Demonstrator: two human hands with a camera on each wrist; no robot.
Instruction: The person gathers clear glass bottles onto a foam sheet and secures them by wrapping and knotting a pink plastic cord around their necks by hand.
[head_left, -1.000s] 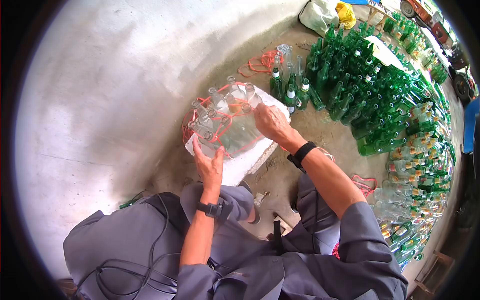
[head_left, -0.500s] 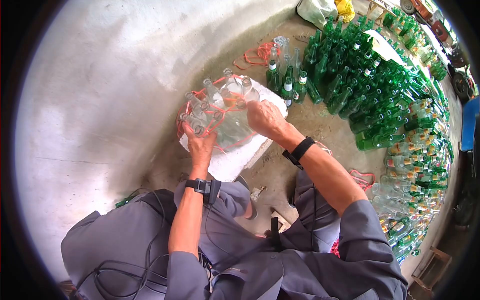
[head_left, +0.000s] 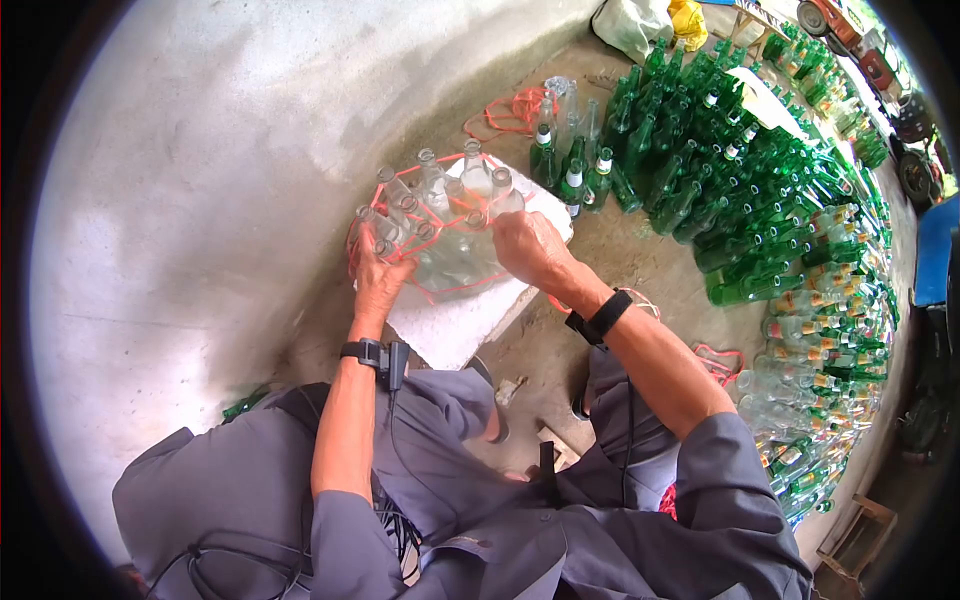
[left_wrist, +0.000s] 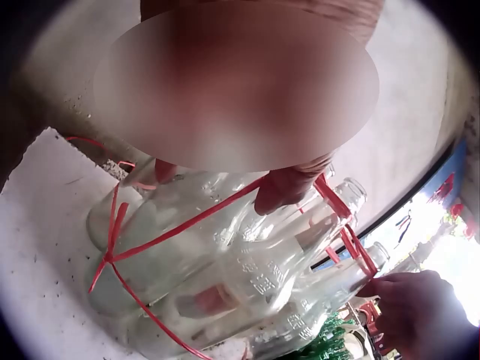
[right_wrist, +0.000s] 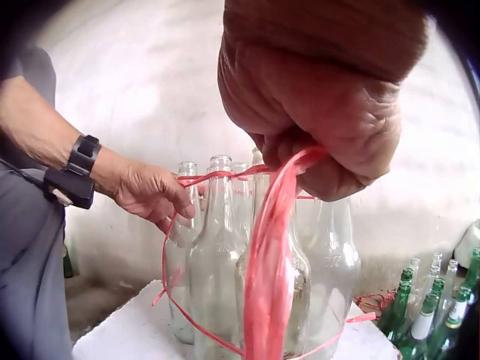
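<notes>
A cluster of clear glass bottles stands upright on a white block, with red plastic string looped round their necks and lower bodies. My left hand grips a bottle at the cluster's near left side, thumb on the glass by the string in the left wrist view. At the cluster's right side, my right hand is closed in a fist round the red string. From that fist a wide strand hangs down in front of the bottles in the right wrist view. Part of the left hand is blurred in its own wrist view.
Many green bottles crowd the floor to the right, some with labels. More clear bottles lie stacked nearer me. Loose red string lies behind the block. A pale wall rises on the left.
My left hand has moved up and left, from the front of the cluster to grip at its left side. My right hand keeps its hold on the string, having shifted slightly left.
</notes>
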